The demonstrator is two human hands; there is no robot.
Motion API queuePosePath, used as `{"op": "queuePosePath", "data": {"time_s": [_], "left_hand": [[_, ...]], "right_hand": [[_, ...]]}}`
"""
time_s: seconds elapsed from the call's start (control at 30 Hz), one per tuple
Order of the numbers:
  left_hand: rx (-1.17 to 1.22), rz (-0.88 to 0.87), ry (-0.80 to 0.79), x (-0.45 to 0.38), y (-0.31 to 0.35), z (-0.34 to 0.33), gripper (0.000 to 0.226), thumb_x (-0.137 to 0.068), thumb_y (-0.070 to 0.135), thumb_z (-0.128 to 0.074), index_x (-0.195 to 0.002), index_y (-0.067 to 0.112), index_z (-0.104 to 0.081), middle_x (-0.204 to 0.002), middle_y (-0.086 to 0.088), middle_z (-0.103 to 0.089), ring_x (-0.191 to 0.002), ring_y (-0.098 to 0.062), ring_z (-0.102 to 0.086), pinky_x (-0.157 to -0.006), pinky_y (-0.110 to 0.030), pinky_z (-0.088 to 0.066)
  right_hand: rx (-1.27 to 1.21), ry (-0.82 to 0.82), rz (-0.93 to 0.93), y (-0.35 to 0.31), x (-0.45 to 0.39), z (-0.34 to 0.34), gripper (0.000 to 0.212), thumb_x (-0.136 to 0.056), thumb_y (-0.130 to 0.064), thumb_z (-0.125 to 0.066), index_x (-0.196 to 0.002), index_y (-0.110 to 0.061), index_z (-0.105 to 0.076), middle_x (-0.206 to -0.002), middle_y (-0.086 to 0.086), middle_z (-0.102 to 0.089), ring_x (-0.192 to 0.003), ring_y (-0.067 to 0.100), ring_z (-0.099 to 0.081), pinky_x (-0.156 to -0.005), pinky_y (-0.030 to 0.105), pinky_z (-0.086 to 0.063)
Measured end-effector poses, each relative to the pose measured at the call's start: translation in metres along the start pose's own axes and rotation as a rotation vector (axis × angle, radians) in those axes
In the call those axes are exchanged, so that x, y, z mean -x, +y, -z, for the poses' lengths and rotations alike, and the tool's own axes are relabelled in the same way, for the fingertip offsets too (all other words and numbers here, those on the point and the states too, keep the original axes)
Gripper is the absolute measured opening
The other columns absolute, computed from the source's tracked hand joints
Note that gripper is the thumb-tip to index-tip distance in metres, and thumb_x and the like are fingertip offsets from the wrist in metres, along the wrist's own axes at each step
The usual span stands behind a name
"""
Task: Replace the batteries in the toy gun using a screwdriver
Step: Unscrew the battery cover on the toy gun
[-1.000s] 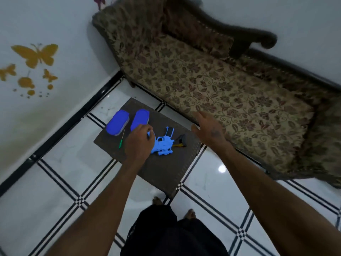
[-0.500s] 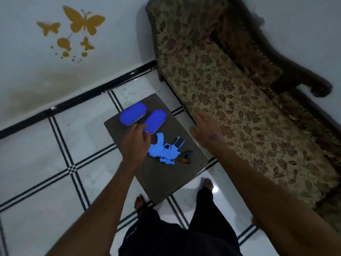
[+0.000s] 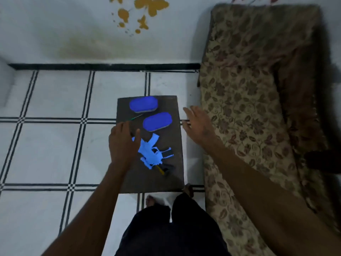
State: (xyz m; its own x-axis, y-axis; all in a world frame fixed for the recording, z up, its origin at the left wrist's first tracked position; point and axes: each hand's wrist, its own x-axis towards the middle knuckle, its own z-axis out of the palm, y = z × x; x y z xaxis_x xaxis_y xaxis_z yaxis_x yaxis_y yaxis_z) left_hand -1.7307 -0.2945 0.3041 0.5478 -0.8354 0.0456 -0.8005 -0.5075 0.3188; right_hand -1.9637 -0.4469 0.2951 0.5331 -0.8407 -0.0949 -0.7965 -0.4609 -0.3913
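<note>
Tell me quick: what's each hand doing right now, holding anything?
Left hand: open, holding nothing, over the table's left edge beside the toy gun.
Right hand: open, fingers spread, holding nothing.

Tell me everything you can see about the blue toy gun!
The toy gun is light blue and looks like plastic. It lies flat on its side on the dark brown table, below two blue oval pads. Its grip points up toward the nearer pad, and a thin wire-like frame with a dark panel sticks out on its right. A yellow and black tool lies at its lower edge. The left hand covers its left end, thumb at the gun's edge; whether it touches is unclear.
</note>
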Motion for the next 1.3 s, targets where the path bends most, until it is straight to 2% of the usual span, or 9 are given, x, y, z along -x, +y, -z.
{"op": "queuePosePath", "data": {"time_s": [0.2, 0.3, 0.5, 0.67, 0.77, 0.83, 0.93, 1.03, 1.3], "left_hand": [[0.101, 0.172, 0.097, 0.022, -0.023, 0.021, 0.038, -0.093, 0.035, -0.052, -0.124, 0.013, -0.054, -0.119, -0.012, -0.059, -0.111, -0.033, -0.052, -0.093, -0.045, -0.045], [0.142, 0.249, 0.113, 0.035, -0.04, 0.022, 0.039, -0.094, 0.037, -0.051, -0.126, 0.013, -0.053, -0.123, -0.012, -0.057, -0.116, -0.033, -0.05, -0.096, -0.046, -0.043], [0.116, 0.469, 0.125, 0.051, -0.063, 0.004, 0.043, -0.094, 0.038, -0.051, -0.129, 0.013, -0.053, -0.127, -0.012, -0.056, -0.119, -0.032, -0.049, -0.097, -0.046, -0.042], [0.109, 0.714, 0.191, 0.053, -0.042, -0.036, 0.031, -0.092, 0.023, -0.059, -0.118, 0.005, -0.06, -0.117, -0.016, -0.062, -0.11, -0.037, -0.055, -0.093, -0.046, -0.047], [0.097, 0.851, 0.111, 0.057, -0.024, -0.069, 0.038, -0.094, 0.035, -0.046, -0.118, 0.008, -0.059, -0.118, -0.015, -0.061, -0.11, -0.035, -0.054, -0.095, -0.042, -0.043], [0.106, 0.908, 0.113, 0.053, -0.003, -0.081, 0.026, -0.09, 0.023, -0.058, -0.113, 0.014, -0.055, -0.11, -0.022, -0.063, -0.102, -0.041, -0.058, -0.086, -0.045, -0.051], [0.113, 0.95, 0.168, 0.044, 0.033, -0.078, 0.044, -0.074, -0.002, -0.072, -0.103, 0.017, -0.044, -0.095, -0.027, -0.063, -0.084, -0.045, -0.063, -0.069, -0.047, -0.056], [0.137, 1.161, 0.184, 0.045, 0.042, -0.079, 0.023, -0.09, 0.02, -0.058, -0.112, 0.013, -0.054, -0.113, -0.02, -0.059, -0.105, -0.038, -0.055, -0.087, -0.045, -0.048], [0.182, 1.211, 0.308, 0.069, 0.044, -0.103, 0.027, -0.085, 0.016, -0.064, -0.109, 0.002, -0.063, -0.108, -0.018, -0.063, -0.1, -0.04, -0.058, -0.085, -0.044, -0.05]], "right_hand": [[0.058, -0.015, 0.192, -0.048, -0.032, 0.014, 0.053, -0.097, -0.032, -0.05, -0.144, -0.008, -0.045, -0.147, 0.021, -0.045, -0.139, 0.038, -0.038, -0.115, 0.046, -0.027], [0.077, -0.041, 0.29, -0.072, -0.048, 0.006, 0.05, -0.096, -0.031, -0.05, -0.14, -0.006, -0.048, -0.142, 0.022, -0.049, -0.134, 0.041, -0.043, -0.112, 0.049, -0.032], [0.142, -0.235, 0.387, -0.094, -0.087, -0.031, 0.07, -0.092, -0.053, -0.022, -0.146, -0.013, -0.044, -0.149, 0.02, -0.042, -0.141, 0.036, -0.036, -0.116, 0.05, -0.028], [0.219, -0.436, 0.605, -0.098, -0.143, -0.084, 0.054, -0.101, -0.037, -0.043, -0.148, -0.011, -0.04, -0.154, 0.021, -0.034, -0.145, 0.036, -0.028, -0.118, 0.047, -0.02], [0.25, -0.552, 0.734, -0.094, -0.171, -0.12, 0.061, -0.096, -0.044, -0.029, -0.147, -0.011, -0.042, -0.151, 0.021, -0.04, -0.142, 0.037, -0.033, -0.118, 0.049, -0.025], [0.284, -0.622, 0.811, -0.087, -0.183, -0.134, 0.067, -0.092, -0.047, -0.023, -0.143, -0.011, -0.047, -0.145, 0.021, -0.046, -0.138, 0.038, -0.039, -0.114, 0.05, -0.032], [0.287, -0.645, 0.872, -0.083, -0.191, -0.14, 0.057, -0.095, -0.04, -0.035, -0.136, -0.007, -0.054, -0.136, 0.024, -0.054, -0.129, 0.041, -0.048, -0.107, 0.05, -0.04], [0.291, -0.672, 0.962, -0.087, -0.195, -0.141, 0.05, -0.096, -0.034, -0.045, -0.137, -0.007, -0.053, -0.14, 0.024, -0.052, -0.132, 0.041, -0.046, -0.11, 0.051, -0.037], [0.283, -0.669, 1.085, -0.105, -0.171, -0.148, 0.048, -0.099, -0.028, -0.049, -0.143, -0.009, -0.046, -0.148, 0.019, -0.043, -0.141, 0.036, -0.035, -0.117, 0.046, -0.027]]}}
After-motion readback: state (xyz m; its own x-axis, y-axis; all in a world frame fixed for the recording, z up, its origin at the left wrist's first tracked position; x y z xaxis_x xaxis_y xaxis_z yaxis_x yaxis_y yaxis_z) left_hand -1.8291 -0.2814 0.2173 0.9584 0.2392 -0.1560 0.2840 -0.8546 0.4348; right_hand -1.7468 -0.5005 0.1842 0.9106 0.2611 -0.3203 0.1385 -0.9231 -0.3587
